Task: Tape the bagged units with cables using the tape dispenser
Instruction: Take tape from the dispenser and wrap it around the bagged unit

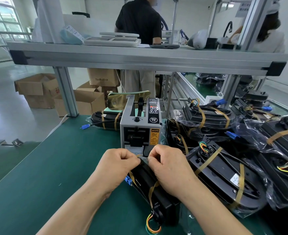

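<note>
The surface [55,167] I work on is dark green. The unit [146,178] nearest me is black under clear wrap, crossed by amber-brown strips of tape [150,195]. Its plug [128,180] is bright blue, and its wires [152,226] loop in orange, yellow and green. The tape dispenser [140,123] is grey with a black panel and an orange-yellow caution label [154,136]. The cardboard boxes [36,89] on the floor are plain brown.

On the green bench [55,167] stands a tape dispenser [140,126] just beyond the left hand [117,164] and right hand [167,165]. One bagged unit [150,189] lies under them, with many taped units [224,175] to their right.
</note>
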Motion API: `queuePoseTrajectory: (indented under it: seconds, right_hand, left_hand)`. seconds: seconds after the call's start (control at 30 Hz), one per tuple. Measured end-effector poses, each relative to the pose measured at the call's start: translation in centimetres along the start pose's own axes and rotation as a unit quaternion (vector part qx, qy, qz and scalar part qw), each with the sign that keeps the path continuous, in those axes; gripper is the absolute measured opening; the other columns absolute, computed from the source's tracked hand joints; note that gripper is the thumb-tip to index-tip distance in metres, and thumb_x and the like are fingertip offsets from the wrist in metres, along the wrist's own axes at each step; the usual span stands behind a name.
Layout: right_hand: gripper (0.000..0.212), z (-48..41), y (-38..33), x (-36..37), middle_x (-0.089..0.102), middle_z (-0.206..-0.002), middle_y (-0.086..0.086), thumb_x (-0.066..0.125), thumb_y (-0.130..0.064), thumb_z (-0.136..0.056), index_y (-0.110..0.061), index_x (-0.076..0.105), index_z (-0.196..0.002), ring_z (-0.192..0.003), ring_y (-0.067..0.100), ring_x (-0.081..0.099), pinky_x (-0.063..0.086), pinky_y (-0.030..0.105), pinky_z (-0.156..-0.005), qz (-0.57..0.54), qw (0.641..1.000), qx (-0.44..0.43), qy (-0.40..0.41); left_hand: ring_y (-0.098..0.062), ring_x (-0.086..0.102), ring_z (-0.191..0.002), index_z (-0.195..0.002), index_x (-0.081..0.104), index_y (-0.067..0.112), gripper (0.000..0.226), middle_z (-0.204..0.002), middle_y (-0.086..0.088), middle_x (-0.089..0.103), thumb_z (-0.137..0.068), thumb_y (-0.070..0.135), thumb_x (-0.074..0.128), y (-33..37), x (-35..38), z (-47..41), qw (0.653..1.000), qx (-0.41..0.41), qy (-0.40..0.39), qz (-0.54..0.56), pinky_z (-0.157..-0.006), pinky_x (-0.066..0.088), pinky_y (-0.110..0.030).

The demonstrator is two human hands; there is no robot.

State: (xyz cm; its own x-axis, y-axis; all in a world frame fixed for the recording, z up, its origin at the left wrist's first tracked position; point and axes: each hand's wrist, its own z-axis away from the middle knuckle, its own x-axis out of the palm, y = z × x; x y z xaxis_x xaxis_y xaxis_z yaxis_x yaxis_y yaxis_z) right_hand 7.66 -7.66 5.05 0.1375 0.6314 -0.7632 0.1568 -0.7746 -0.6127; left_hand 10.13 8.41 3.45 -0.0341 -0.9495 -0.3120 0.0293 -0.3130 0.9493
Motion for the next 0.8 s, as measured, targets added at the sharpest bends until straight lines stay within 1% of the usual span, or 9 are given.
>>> queuePoseTrajectory:
  seconds: [0.1, 0.17, 0.23, 0.3, 0.47, 0.7, 0.8]
  right_hand:
    - [0.017, 0.01, -0.04, -0.02, 0.062, -0.082, -0.009, 0.054, -0.028, -0.095, -0.024, 0.061, -0.080, -0.077, 0.010, 0.058, 0.053, 0.033, -0.069, 0.000, 1.000, -0.003, 0.003]
    - [0.017, 0.01, -0.07, 0.00, 0.062, -0.082, -0.009, 0.054, -0.028, -0.095, -0.023, 0.062, -0.081, -0.077, 0.010, 0.059, 0.053, 0.033, -0.070, 0.001, 1.000, -0.004, 0.003]
    - [0.016, -0.01, -0.09, 0.03, 0.063, -0.083, -0.008, 0.053, -0.028, -0.095, -0.022, 0.063, -0.083, -0.079, 0.012, 0.059, 0.053, 0.035, -0.072, 0.004, 1.000, -0.003, 0.003]
    - [0.016, -0.05, -0.06, 0.07, 0.063, -0.084, -0.008, 0.054, -0.027, -0.095, -0.021, 0.063, -0.084, -0.079, 0.012, 0.059, 0.053, 0.035, -0.073, 0.006, 1.000, -0.004, 0.004]
    - [0.016, -0.09, 0.06, 0.14, 0.063, -0.083, -0.008, 0.054, -0.027, -0.095, -0.022, 0.063, -0.082, -0.078, 0.011, 0.059, 0.052, 0.035, -0.072, 0.006, 1.000, -0.009, 0.007]
    - [0.015, -0.18, 0.15, 0.17, 0.063, -0.084, -0.009, 0.054, -0.028, -0.094, -0.023, 0.062, -0.082, -0.079, 0.012, 0.059, 0.052, 0.035, -0.071, 0.010, 1.000, -0.009, 0.006]
    - [0.016, -0.18, 0.17, 0.19, 0.062, -0.085, -0.009, 0.054, -0.028, -0.094, -0.024, 0.062, -0.082, -0.079, 0.011, 0.059, 0.052, 0.034, -0.071, 0.010, 1.000, -0.011, 0.005]
  left_hand:
    - [0.002, 0.055, -0.053, -0.069, 0.072, 0.012, 0.014, -0.063, -0.002, 0.067, -0.081, 0.018, 0.074, 0.04, -0.11, 0.04, 1.000, 0.001, 0.002, -0.014, -0.050, 0.043, -0.009]
    - [-0.001, 0.058, -0.059, -0.070, 0.073, 0.015, 0.011, -0.073, -0.005, 0.072, -0.080, 0.020, 0.074, 0.05, -0.11, 0.05, 1.000, -0.002, 0.005, -0.031, -0.057, 0.048, -0.015]
    - [-0.003, 0.059, -0.061, -0.069, 0.072, 0.016, 0.011, -0.077, -0.005, 0.073, -0.078, 0.021, 0.075, 0.11, -0.09, 0.04, 0.999, -0.004, 0.009, -0.043, -0.063, 0.049, -0.021]
    - [-0.004, 0.059, -0.062, -0.067, 0.070, 0.016, 0.013, -0.075, -0.004, 0.073, -0.077, 0.021, 0.076, 0.22, -0.06, 0.01, 0.999, -0.003, 0.011, -0.046, -0.064, 0.049, -0.023]
    - [0.002, 0.057, -0.054, -0.066, 0.070, 0.017, 0.015, -0.061, 0.007, 0.067, -0.076, 0.023, 0.079, 0.31, 0.02, 0.03, 0.999, -0.003, 0.012, -0.040, -0.057, 0.045, -0.018]
    - [0.001, 0.059, -0.056, -0.065, 0.070, 0.021, 0.014, -0.064, 0.008, 0.070, -0.075, 0.024, 0.079, 0.33, 0.06, -0.06, 0.998, -0.001, 0.011, -0.058, -0.060, 0.046, -0.023]
    - [-0.003, 0.057, -0.056, -0.064, 0.069, 0.018, 0.016, -0.063, 0.005, 0.068, -0.075, 0.024, 0.080, 0.30, 0.05, -0.29, 0.998, -0.008, 0.012, -0.063, -0.059, 0.047, -0.023]
